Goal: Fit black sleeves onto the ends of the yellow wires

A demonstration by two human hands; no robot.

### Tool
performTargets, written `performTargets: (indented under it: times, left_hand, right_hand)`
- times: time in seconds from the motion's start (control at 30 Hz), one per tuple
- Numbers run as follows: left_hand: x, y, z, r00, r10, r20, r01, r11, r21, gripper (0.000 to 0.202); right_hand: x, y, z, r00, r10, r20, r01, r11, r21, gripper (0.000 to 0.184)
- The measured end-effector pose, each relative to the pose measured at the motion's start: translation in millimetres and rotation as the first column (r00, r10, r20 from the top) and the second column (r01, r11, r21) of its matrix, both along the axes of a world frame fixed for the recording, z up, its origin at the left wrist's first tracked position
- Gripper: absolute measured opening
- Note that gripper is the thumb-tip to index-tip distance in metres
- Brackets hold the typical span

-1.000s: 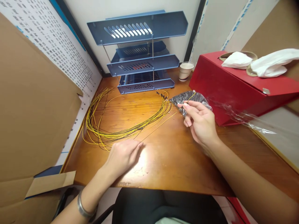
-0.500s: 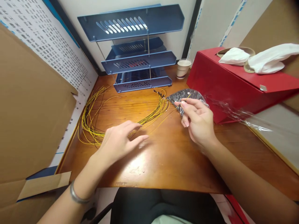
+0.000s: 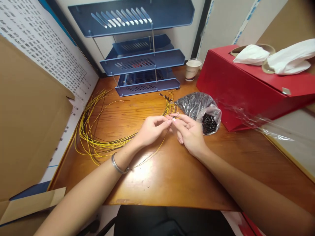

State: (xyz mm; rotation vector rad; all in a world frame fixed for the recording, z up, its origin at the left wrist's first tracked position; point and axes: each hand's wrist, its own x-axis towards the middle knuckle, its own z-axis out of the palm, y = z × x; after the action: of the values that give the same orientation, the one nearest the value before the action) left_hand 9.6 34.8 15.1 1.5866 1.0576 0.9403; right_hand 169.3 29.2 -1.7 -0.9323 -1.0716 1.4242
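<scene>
My left hand and my right hand meet over the table, fingertips pinched close together. Both grip the end of a thin yellow-and-black wire, which trails down toward my left wrist. A small dark piece shows at the fingertips, too small to name. Behind and left of my hands lies a loose coil of yellow and black wires, partly hidden by my left hand. Several of its far ends carry black tips. Just right of my right hand is a clear plastic bag, its mouth showing small black pieces.
A blue tiered file rack stands at the back, with a paper cup beside it. On the right is a red box with white tissue. A cardboard sheet borders the wooden table on the left.
My left hand has moved right and closed on the wire. My right hand has come left and down with the wire end, uncovering the bag's mouth.
</scene>
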Motion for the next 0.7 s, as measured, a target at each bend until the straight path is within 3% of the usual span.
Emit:
performTargets:
  times: [0.17,0.7]
  left_hand:
    - [0,-8,-3.2,0.994,0.035,0.103,-0.027,0.997,-0.078,0.039]
    - [-7,-16,-0.4,0.997,0.032,0.066,-0.026,0.995,-0.094,0.030]
  right_hand:
    - [-5,5,-2.8,0.999,0.042,0.007,-0.042,0.999,-0.008,0.038]
    - [-3,9,-3.8,0.990,0.144,-0.002,-0.144,0.989,-0.012,0.031]
